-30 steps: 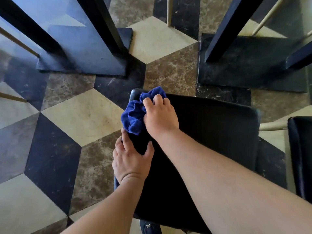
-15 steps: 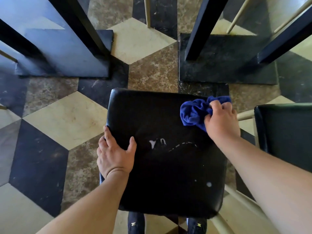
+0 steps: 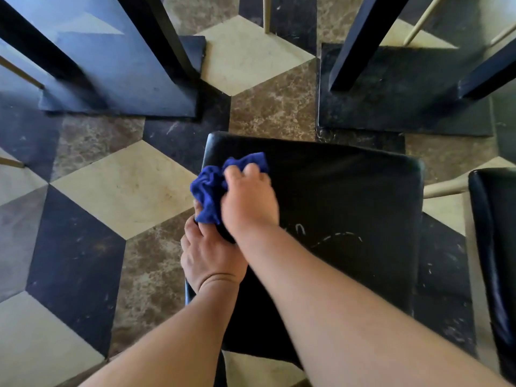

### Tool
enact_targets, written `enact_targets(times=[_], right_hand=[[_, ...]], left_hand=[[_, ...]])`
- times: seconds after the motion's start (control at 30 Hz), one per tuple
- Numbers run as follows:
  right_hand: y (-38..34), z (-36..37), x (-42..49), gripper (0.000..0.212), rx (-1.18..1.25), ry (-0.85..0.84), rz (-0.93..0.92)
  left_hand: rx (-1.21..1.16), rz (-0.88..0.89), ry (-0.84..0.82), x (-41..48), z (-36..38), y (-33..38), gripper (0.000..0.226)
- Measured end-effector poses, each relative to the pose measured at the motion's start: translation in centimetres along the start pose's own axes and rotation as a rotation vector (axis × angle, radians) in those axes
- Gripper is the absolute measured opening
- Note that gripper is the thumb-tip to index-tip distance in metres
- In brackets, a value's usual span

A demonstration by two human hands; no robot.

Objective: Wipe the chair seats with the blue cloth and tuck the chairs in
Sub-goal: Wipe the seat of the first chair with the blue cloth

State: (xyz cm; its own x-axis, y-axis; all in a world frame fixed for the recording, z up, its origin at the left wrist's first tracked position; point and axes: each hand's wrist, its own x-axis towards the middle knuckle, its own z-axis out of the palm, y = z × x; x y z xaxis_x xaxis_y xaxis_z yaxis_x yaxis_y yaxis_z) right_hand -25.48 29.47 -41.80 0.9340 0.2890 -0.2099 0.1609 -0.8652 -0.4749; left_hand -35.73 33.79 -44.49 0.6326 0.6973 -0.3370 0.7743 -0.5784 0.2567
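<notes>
A patterned stone floor (image 3: 120,185) of cream, brown and black tiles spreads across the left of the room, where a dark table base (image 3: 122,79) stands on its flat square foot. Just right of it, a person's left hand (image 3: 209,255) grips the left edge of a black padded chair seat (image 3: 349,196), fingers curled over the side. Directly above that hand, the right hand (image 3: 248,199) is clamped around a bunched blue cloth (image 3: 209,188), pressing it onto the seat's far-left corner; the right forearm crosses over the left wrist. The cloth spills out past the knuckles toward the seat's edge. Pale marks (image 3: 335,236), a dashed curve and a small loop, show on the seat surface to the right of the forearm. Beyond the seat's far edge stands a second dark table base (image 3: 405,101). At the far right, the glossy edge of another black chair seat (image 3: 494,247) sits near the first, with a light wooden rail (image 3: 444,188) showing between them.
</notes>
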Motion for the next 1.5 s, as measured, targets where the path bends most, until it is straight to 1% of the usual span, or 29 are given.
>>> enact_targets(times=[0.07,0.17,0.27,0.33,0.43,0.6,0.7,0.8,0.97,1.07,1.17,1.2,1.23,1.3,1.37,1.43,1.5], right_hand=[[-0.6,0.5,-0.6,0.027,0.005,-0.012,-0.065],[1.4,-0.5,-0.9,0.033,-0.045,-0.042,-0.118],[5.7,-2.7,-1.5,0.034,-0.077,-0.039,-0.084],[9.1,-4.5,-2.3,0.031,-0.118,-0.016,-0.035],[14.2,-7.4,-3.2,0.027,-0.187,0.043,0.089],[21.5,-11.3,-5.3,0.033,-0.241,0.137,0.295],[21.8,-11.2,-6.0,0.032,-0.198,0.182,0.431],[18.5,-9.1,-6.4,0.033,-0.18,0.165,0.484],[11.4,-4.8,-6.8,0.03,-0.139,0.049,0.362],[7.5,-2.4,-7.1,0.032,-0.104,-0.033,0.236],[5.4,-0.8,-8.1,0.042,-0.06,-0.082,0.092],[5.5,-0.8,-8.3,0.046,-0.058,-0.097,0.044],[6.0,-1.0,-8.3,0.046,-0.064,-0.106,-0.011],[7.8,-2.0,-7.9,0.036,-0.129,-0.133,-0.144],[10.3,-3.5,-7.1,0.033,-0.215,-0.147,-0.224],[13.1,-5.5,-5.9,0.033,-0.265,-0.121,-0.217],[16.1,-7.8,-4.6,0.031,-0.314,-0.069,-0.144]], left_hand=[[-0.009,0.013,0.006,0.0,0.0,-0.1,0.099],[-0.001,-0.012,0.037,-0.1,0.1,0.1,0.102],[0.015,-0.008,0.061,-0.2,0.4,0.2,0.111],[0.017,-0.001,0.081,-0.2,0.6,0.0,0.11],[0.019,0.001,0.097,-0.3,0.6,0.0,0.106],[0.014,0.007,0.1,-0.4,0.5,0.1,0.103],[0.021,0.014,0.105,-0.3,0.6,0.0,0.102],[0.038,0.014,0.115,-0.2,0.8,-0.1,0.102],[0.035,0.008,0.113,-0.1,1.0,-0.2,0.104],[0.022,0.009,0.104,-0.1,1.0,-0.2,0.104],[0.015,0.028,0.069,0.0,1.0,-0.6,0.103],[0.015,0.034,0.06,0.0,1.1,-0.7,0.105],[0.016,0.039,0.06,0.0,1.1,-0.8,0.105],[0.013,0.041,0.075,0.0,1.2,-0.8,0.103],[0.005,0.034,0.096,0.0,1.2,-0.4,0.104],[-0.001,0.023,0.121,-0.1,1.2,-0.2,0.103],[-0.002,0.026,0.128,-0.2,1.2,-0.2,0.102]])
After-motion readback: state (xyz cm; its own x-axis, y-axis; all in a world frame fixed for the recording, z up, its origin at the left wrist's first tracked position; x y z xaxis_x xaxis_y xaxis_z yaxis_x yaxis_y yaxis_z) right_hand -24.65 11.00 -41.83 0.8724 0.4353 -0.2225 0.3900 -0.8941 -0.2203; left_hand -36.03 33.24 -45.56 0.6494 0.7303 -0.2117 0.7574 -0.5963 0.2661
